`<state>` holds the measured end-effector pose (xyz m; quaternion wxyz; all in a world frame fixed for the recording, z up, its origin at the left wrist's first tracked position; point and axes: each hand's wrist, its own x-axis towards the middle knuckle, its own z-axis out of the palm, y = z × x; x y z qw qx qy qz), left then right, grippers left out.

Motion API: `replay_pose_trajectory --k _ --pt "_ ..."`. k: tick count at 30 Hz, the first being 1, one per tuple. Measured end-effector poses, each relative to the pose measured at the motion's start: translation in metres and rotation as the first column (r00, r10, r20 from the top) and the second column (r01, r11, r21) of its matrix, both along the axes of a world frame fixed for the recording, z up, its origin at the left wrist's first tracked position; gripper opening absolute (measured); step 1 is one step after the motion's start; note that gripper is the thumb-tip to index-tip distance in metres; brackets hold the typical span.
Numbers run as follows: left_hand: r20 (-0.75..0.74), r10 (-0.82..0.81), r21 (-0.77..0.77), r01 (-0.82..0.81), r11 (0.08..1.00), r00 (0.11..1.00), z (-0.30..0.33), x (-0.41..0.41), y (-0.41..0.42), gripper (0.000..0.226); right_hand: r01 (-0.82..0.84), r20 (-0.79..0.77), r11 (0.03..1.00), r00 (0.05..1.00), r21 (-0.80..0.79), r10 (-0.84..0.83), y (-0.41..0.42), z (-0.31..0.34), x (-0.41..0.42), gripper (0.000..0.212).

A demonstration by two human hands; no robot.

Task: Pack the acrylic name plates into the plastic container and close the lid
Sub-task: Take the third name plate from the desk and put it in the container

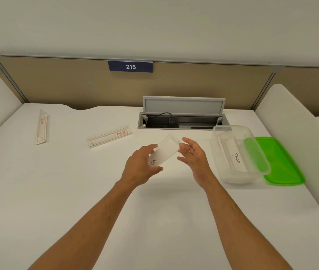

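Forearms nearest, both reaching forward. Left hand (142, 164) pinches clear name plate (164, 152) by its near end; long axis runs away and rightward. Right hand (192, 155) spread wide, empty, fingertips at plate's far-right edge. Container (238, 152) lies right of right hand, open, one plate inside; green lid (283, 164) beyond it. Bare desk between, path clear.

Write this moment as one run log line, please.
left hand: holds name plate | right hand: open beside it | container: one plate inside | lid: off
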<state>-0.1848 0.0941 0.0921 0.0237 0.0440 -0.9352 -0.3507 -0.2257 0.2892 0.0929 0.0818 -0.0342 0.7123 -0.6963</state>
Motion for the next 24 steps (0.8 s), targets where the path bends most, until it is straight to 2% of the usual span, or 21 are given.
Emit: replay_pose_trajectory --k 3,6,10,14,21,24 --pt "-0.01 -0.08 -0.15 0.078 0.986 0.997 0.004 -0.001 -0.004 0.082 -0.035 -0.013 0.998 0.999 0.054 0.036 0.005 0.005 -0.001 0.066" --pt "-0.021 -0.165 -0.285 0.152 0.947 0.986 0.007 -0.002 -0.005 0.077 -0.106 -0.028 0.988 0.994 0.114 0.11 0.011 0.005 0.003 0.056" --pt "-0.021 -0.266 -0.376 0.239 0.895 0.964 0.009 -0.004 0.0 0.074 -0.141 -0.017 0.974 0.989 0.176 0.146 0.019 0.001 0.008 0.036" --pt "0.037 -0.366 -0.439 0.344 0.83 0.93 0.008 -0.006 0.008 0.071 -0.169 0.038 0.94 0.986 0.298 0.165 0.034 -0.001 0.01 0.038" --pt "0.044 -0.495 -0.566 0.43 0.703 0.868 0.007 -0.01 0.03 0.069 -0.254 0.064 0.774 0.961 0.581 0.268 0.053 -0.001 0.014 0.036" --pt "0.05 -0.535 -0.588 0.458 0.667 0.844 0.007 -0.014 0.044 0.07 -0.27 0.077 0.661 0.949 0.7 0.306 0.058 0.002 0.015 0.049"
